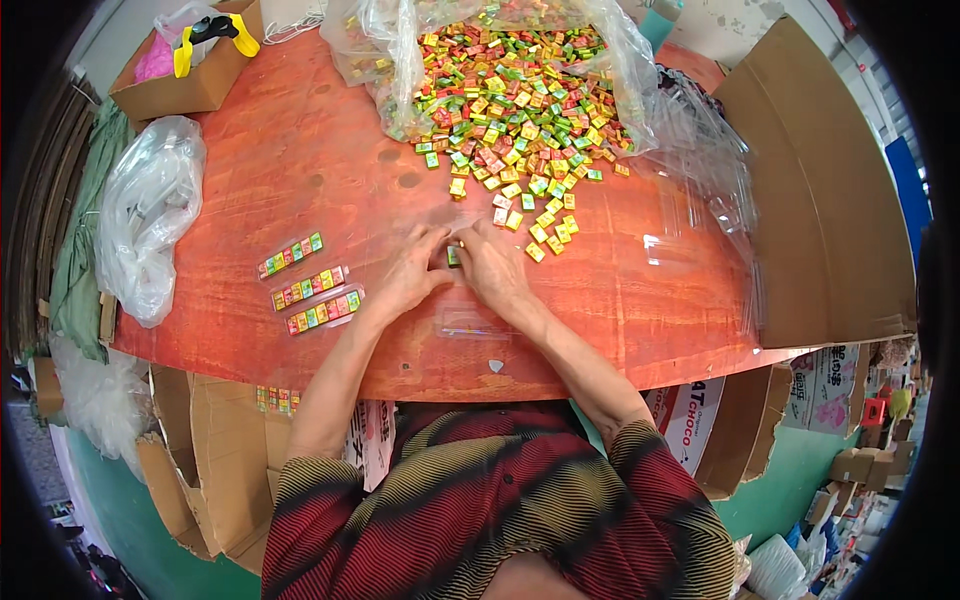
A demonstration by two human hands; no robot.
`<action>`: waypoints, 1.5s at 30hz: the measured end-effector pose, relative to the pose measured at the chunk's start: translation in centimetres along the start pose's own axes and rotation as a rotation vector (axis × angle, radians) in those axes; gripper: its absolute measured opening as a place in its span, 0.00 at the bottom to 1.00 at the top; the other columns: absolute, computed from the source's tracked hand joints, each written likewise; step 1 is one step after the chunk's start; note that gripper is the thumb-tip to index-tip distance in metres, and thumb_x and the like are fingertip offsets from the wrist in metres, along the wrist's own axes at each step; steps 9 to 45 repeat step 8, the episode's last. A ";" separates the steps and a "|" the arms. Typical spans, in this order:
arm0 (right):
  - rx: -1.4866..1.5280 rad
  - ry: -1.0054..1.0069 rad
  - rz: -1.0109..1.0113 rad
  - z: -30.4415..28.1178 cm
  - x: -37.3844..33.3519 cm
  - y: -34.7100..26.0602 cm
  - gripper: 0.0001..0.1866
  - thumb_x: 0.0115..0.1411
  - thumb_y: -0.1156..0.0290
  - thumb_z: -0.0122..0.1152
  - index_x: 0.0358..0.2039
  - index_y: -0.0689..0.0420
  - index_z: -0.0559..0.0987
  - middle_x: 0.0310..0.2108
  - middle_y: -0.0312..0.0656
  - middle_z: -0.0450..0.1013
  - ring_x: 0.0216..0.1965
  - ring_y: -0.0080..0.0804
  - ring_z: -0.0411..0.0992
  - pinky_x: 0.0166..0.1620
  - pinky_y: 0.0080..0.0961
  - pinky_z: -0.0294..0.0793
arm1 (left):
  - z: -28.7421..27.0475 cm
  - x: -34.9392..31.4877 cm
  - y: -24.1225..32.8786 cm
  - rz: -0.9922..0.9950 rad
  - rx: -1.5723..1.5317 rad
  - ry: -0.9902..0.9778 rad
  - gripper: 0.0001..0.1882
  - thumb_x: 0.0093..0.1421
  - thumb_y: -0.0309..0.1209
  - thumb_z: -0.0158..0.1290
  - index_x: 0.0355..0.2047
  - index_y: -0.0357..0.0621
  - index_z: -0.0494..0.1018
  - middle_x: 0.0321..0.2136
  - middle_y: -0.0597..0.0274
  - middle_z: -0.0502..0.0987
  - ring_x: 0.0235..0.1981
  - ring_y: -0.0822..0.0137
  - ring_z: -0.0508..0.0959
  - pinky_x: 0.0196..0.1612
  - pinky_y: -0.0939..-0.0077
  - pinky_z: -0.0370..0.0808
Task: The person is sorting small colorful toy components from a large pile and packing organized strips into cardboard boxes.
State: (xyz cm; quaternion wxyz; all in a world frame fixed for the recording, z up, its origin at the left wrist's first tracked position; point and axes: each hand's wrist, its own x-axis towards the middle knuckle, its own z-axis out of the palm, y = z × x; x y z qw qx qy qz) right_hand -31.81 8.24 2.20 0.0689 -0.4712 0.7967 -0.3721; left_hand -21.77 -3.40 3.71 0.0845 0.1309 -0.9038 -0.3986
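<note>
Over the middle of the red table, my left hand (412,270) and my right hand (492,268) meet at the fingertips. A small green and yellow box (453,256) shows between them, against the thumb side of my right hand, whose fingers are closed on it. The fingers of my left hand curl round the other side; what they grip is hidden. Just below the hands lies a clear plastic tray (470,322). To the left, a filled clear tray (325,312) holds a row of colourful little boxes, with two similar rows beyond it.
A large heap of small boxes (520,110) spills from a clear bag (402,75) at the back. Clear trays (700,190) pile up by a tall cardboard box (815,190) at right. A plastic bag (150,220) lies left; a carton (190,80) stands behind it.
</note>
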 end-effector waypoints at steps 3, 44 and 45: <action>-0.188 0.062 -0.014 -2.0 -0.6 0.2 0.16 0.47 0.73 0.58 0.39 0.57 0.72 0.35 0.44 0.68 0.36 0.43 0.69 0.35 0.35 0.70 | 0.2 0.0 0.0 0.015 0.047 0.009 0.29 0.42 0.25 0.58 0.47 0.39 0.63 0.41 0.52 0.67 0.43 0.53 0.68 0.44 0.64 0.67; -0.263 -0.097 -0.127 -3.5 -1.1 1.6 0.22 0.45 0.75 0.60 0.43 0.57 0.69 0.41 0.48 0.66 0.41 0.44 0.68 0.38 0.34 0.71 | 1.1 1.0 -0.2 0.067 0.067 -0.033 0.30 0.44 0.24 0.57 0.49 0.39 0.62 0.41 0.53 0.65 0.44 0.59 0.68 0.47 0.69 0.65; -0.263 -0.097 -0.127 -3.5 -1.1 1.6 0.22 0.45 0.75 0.60 0.43 0.57 0.69 0.41 0.48 0.66 0.41 0.44 0.68 0.38 0.34 0.71 | 1.1 1.0 -0.2 0.067 0.067 -0.033 0.30 0.44 0.24 0.57 0.49 0.39 0.62 0.41 0.53 0.65 0.44 0.59 0.68 0.47 0.69 0.65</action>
